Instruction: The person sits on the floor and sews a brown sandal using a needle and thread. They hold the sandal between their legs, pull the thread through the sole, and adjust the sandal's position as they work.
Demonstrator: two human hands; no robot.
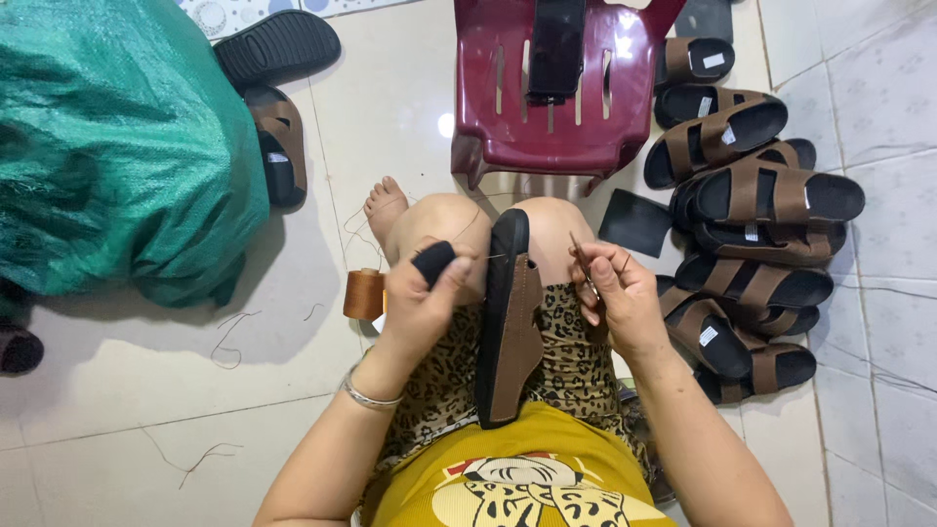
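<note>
I see my left hand (pixel 422 298) pinching a black piece (pixel 432 260); my right hand (pixel 617 293), raised beside the sandal (pixel 509 327), pinches a needle (pixel 580 256).

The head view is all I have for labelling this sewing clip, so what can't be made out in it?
- Needle in the right hand: too thin to tell from the thread.
- Black piece in the left hand: fingers cover most of it.
- Sandal on the lap: stands on edge, far side hidden.
- Green sack: cut off by the left edge.
- Sandal pile: lower pairs covered by upper ones.
</note>
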